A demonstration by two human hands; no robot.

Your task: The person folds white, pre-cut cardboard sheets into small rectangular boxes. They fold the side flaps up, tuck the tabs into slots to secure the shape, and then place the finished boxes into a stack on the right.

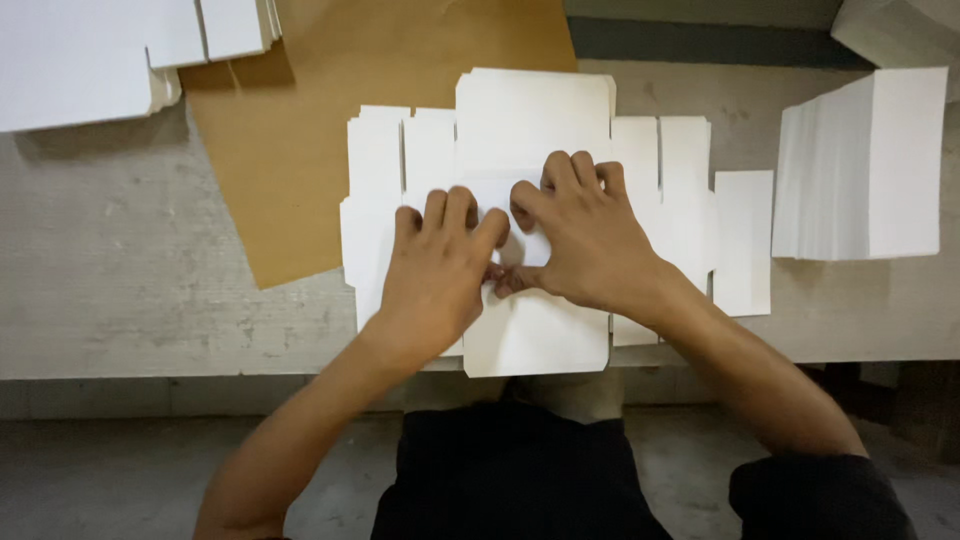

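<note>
Nearest the seated person, both hands press flat on a white die-cut card blank [535, 330] that lies spread on the grey surface [120, 260], its near edge at the surface's rim. The left hand [437, 275] rests palm-down with fingers extended, its grip open; the right hand [585, 240] beside it also lies open, thumbs nearly touching at the blank's middle. Beyond and left lies a brown paper sheet [300, 120]. A stack of white cards [865, 165] stands at the right, more white blanks [90, 55] far left.

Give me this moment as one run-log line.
left hand: pressing flat white box blank | right hand: pressing same blank | white sheet stack: at right | brown paper: under blank
</note>
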